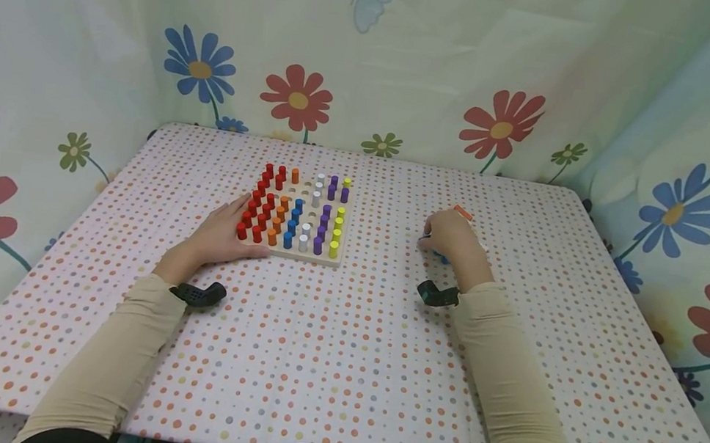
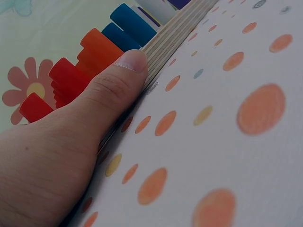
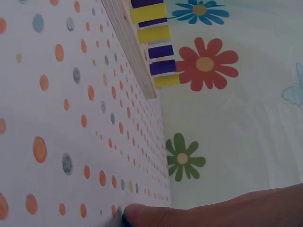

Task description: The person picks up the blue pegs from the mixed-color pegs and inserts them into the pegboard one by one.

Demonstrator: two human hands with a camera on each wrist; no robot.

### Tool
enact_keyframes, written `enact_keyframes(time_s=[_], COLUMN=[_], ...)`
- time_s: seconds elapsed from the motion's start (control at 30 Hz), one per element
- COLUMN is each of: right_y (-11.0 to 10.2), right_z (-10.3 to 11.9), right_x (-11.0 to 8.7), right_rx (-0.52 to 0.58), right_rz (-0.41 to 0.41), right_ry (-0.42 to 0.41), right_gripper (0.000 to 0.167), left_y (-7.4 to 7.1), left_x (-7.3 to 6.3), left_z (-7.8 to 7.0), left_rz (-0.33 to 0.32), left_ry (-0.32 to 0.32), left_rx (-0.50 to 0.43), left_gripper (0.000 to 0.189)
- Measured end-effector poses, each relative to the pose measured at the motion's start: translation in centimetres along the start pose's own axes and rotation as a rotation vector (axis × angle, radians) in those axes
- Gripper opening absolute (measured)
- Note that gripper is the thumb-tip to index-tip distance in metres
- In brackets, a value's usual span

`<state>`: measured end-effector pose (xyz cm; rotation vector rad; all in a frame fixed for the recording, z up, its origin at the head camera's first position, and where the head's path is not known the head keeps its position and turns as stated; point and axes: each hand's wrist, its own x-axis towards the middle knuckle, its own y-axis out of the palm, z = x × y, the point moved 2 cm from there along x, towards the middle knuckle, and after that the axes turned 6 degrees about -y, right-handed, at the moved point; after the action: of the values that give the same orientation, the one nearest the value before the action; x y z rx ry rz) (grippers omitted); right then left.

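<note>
A wooden pegboard (image 1: 307,256) stands left of centre, with rows of red, orange, blue, white, purple and yellow pegs upright in it. My left hand (image 1: 220,233) rests against its near left corner, fingers along the left side. In the left wrist view, the straight thumb (image 2: 111,82) lies along the board's edge, beside the orange pegs (image 2: 97,45). Right of the board, my right hand (image 1: 455,240) reaches down to the table and pinches a small blue peg (image 3: 126,220), mostly hidden by the fingertips. Another bit of blue (image 1: 441,257) shows beneath that hand.
An orange peg (image 1: 463,212) lies just beyond the right hand, and a white piece (image 1: 483,247) peeks out at its right. The table wears a dotted cloth (image 1: 337,367). Flowered curtains (image 1: 415,59) hang behind and at both sides.
</note>
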<state>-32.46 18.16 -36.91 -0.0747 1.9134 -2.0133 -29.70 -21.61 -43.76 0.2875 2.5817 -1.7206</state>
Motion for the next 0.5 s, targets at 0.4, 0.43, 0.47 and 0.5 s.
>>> enact_keyframes(time_s=[0.4,0.43,0.47,0.5], right_y=[1.4,1.5,1.6,1.7], right_z=[3.4,3.6,3.9,4.0], right_x=[0.7,0.8,0.8,0.9], right_rx=[-0.007,-0.005,-0.001,0.002], right_rz=[-0.105,-0.114,-0.125,-0.134], right_ry=[-0.117,-0.125,-0.130,-0.137], right_gripper=[0.022,0.023,0.023,0.024], left_y=[-0.1,0.0,0.0,0.1], left_x=[0.0,0.0,0.0,0.0], left_z=[-0.1,-0.1,0.0,0.0], left_rz=[-0.001,0.001,0.002,0.003], left_ry=[0.001,0.001,0.000,-0.001], left_rx=[0.006,0.007,0.005,0.004], left_gripper=[0.129,0.129,0.129,0.129])
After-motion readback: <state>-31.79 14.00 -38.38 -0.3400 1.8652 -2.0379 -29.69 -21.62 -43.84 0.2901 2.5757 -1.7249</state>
